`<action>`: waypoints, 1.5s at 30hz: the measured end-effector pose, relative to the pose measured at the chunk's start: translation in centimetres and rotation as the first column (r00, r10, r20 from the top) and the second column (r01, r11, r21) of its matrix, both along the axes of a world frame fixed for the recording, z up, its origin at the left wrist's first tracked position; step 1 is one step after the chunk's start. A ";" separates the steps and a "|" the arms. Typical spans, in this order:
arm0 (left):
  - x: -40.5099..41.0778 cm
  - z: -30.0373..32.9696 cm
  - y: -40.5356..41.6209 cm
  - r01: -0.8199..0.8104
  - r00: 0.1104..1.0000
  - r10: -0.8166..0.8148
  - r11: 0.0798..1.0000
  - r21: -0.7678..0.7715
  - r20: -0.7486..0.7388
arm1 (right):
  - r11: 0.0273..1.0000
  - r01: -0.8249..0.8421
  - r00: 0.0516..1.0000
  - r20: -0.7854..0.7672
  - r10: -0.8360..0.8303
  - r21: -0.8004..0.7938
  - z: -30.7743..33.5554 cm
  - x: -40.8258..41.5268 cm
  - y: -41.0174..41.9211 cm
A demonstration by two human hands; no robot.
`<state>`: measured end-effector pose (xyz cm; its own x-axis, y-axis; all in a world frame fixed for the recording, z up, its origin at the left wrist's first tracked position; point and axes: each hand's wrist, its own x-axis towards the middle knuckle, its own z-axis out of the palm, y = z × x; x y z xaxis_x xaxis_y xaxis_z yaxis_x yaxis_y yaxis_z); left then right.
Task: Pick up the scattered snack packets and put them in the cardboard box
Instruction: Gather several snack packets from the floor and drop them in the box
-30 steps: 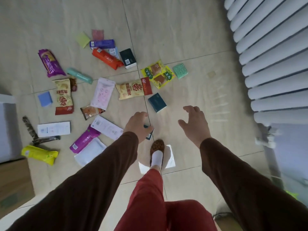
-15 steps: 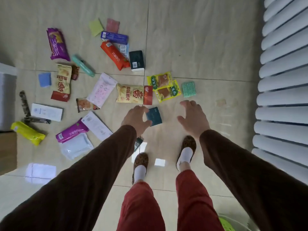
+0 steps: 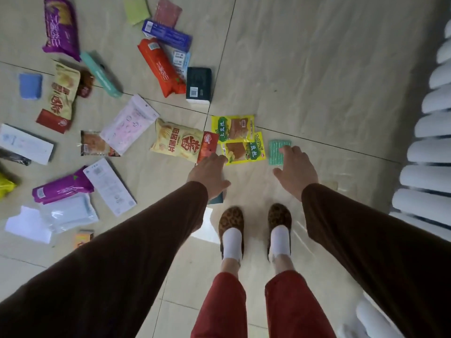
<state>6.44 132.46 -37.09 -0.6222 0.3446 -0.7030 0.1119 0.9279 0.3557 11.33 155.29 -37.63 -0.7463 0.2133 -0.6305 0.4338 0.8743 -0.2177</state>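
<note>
Several snack packets lie scattered on the tiled floor. My left hand (image 3: 210, 174) hovers palm down, fingers apart, at the lower edge of a yellow chips packet (image 3: 180, 145) and a yellow-green packet (image 3: 244, 152). A dark teal packet (image 3: 217, 198) peeks out from under that hand and sleeve. My right hand (image 3: 296, 172) is spread open, its fingertips over a small green packet (image 3: 277, 152). A second yellow-green packet (image 3: 233, 128) lies just beyond. Neither hand holds anything. The cardboard box is out of view.
Farther off lie an orange packet (image 3: 161, 67), a dark box (image 3: 199, 85), a blue box (image 3: 166, 32) and a purple packet (image 3: 61, 28). White and purple packets (image 3: 63, 187) lie to the left. White ribbed furniture (image 3: 427, 142) borders the right. My slippered feet (image 3: 231, 220) stand just behind the hands.
I have stepped forward, so the packets look closer and larger. Both hands moved forward to the yellow-green packets and the small green one. The teal packet is now mostly under my left hand.
</note>
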 end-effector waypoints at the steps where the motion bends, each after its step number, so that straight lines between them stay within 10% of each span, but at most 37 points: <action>1: -0.5 -1.5 0.2 0.007 1.000 -0.007 1.000 -0.006 -0.005 | 1.000 -0.001 1.000 0.014 0.001 0.005 -1.7 -0.4 0.2; 21: -11.6 -24.7 7.0 0.052 0.919 -0.072 0.997 -0.062 -0.387 | 0.785 -0.539 0.836 0.082 0.542 0.304 -23.6 -4.6 6.8; 29: -13.1 -23.4 7.9 0.124 0.913 -0.209 0.961 -0.248 -0.351 | 0.901 -0.432 0.890 0.176 0.422 0.026 -21.4 -7.3 7.4; 36: -10.1 -15.3 1.4 -0.169 0.955 0.137 0.980 -0.103 -0.261 | 0.936 -0.218 0.961 0.106 0.255 -0.276 -15.3 -10.0 4.6; 45: 5.5 -16.6 -4.2 -0.613 0.784 0.621 0.774 -0.160 0.005 | 0.836 -0.486 0.853 0.072 0.517 -0.254 -18.6 -11.6 -2.7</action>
<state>11.89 128.27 -53.68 -0.6261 -0.2054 -0.7522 -0.5174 0.8312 0.2036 -0.30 152.64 -56.19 -0.6194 -0.3220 -0.7160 -0.0133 0.9162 -0.4005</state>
